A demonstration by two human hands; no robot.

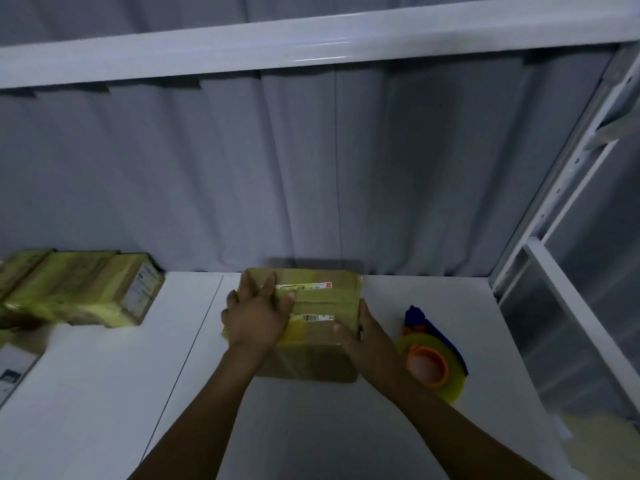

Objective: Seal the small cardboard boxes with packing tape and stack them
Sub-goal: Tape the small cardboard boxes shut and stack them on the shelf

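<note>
At centre frame the box [325, 301] is pressed by the flat, spread left hand [258, 315]; its right side is touched by the straight-fingered right hand [369, 337].

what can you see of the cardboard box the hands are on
The cardboard box is brown, shut, and banded with glossy yellowish tape. Two white labels, one barcoded, sit on its top. It lies flat on the white table near the grey curtain. The left hand rests spread on its top left; the right hand presses its right side.
</note>
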